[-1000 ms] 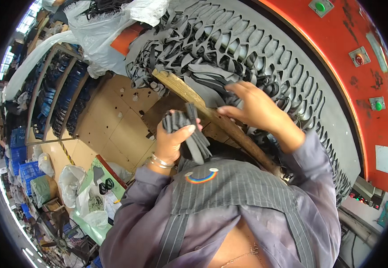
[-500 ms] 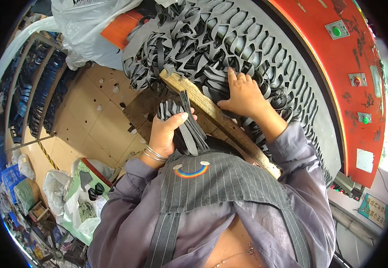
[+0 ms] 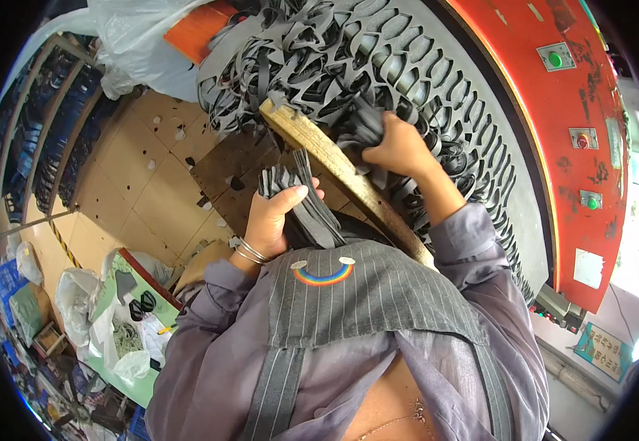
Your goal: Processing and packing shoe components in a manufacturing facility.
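My left hand [image 3: 266, 219] is wrapped around a bundle of thin, dark grey cut pieces [image 3: 306, 209], held upright against my apron with the thumb across it. Over the far side of a wooden bar [image 3: 327, 156], my right hand [image 3: 405, 151] is closed on a smaller bunch of dark grey cut pieces [image 3: 364, 123]; its fingertips are partly hidden, and the bunch is blurred. Beneath and beyond it spreads a grey sheet [image 3: 448, 62] punched with rows of pointed-oval holes. Tangled grey offcut webbing [image 3: 253, 81] is heaped at its left end.
A red machine panel [image 3: 565, 147] with green and red buttons curves along the right. White plastic bags [image 3: 139, 37] stand at the far left, above a tiled floor [image 3: 132, 173] scattered with scraps. Crates and a shelf rack [image 3: 47, 132] line the left side.
My right hand has gone from spread fingers over the sheet to closed around a bunch of pieces, which has come up a little. My left hand keeps its bundle.
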`<move>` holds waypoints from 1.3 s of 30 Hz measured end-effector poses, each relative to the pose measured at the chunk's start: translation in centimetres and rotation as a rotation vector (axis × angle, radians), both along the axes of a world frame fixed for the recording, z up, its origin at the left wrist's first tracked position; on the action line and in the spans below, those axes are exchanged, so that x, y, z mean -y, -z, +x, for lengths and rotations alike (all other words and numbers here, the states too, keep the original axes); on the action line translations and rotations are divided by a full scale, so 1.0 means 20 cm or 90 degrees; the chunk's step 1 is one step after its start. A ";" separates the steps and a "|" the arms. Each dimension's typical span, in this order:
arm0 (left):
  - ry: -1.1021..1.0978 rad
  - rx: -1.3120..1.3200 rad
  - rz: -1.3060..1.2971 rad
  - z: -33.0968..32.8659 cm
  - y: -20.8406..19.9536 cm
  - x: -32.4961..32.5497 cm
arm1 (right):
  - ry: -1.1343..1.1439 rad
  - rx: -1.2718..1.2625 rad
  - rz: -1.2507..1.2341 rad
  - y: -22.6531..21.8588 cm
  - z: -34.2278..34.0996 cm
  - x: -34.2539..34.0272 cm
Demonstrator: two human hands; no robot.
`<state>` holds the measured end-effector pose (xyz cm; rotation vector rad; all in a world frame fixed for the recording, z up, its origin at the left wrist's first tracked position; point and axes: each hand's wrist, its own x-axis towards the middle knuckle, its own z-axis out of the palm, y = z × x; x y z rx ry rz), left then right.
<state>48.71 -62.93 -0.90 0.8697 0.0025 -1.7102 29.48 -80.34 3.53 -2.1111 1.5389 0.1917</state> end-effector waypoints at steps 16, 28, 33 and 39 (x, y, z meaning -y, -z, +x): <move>-0.038 0.016 -0.036 0.00 0.01 0.00 | 0.137 0.477 0.098 0.02 -0.31 -0.06; -0.006 0.014 -0.061 0.01 0.04 0.04 | -0.309 0.157 -0.070 -0.02 -0.23 -0.10; 0.016 0.052 -0.068 0.03 0.04 0.05 | -0.125 0.271 -0.080 0.03 -0.30 -0.15; 0.002 0.091 -0.142 0.04 0.01 0.18 | 0.315 0.699 0.055 -0.13 -0.48 -0.12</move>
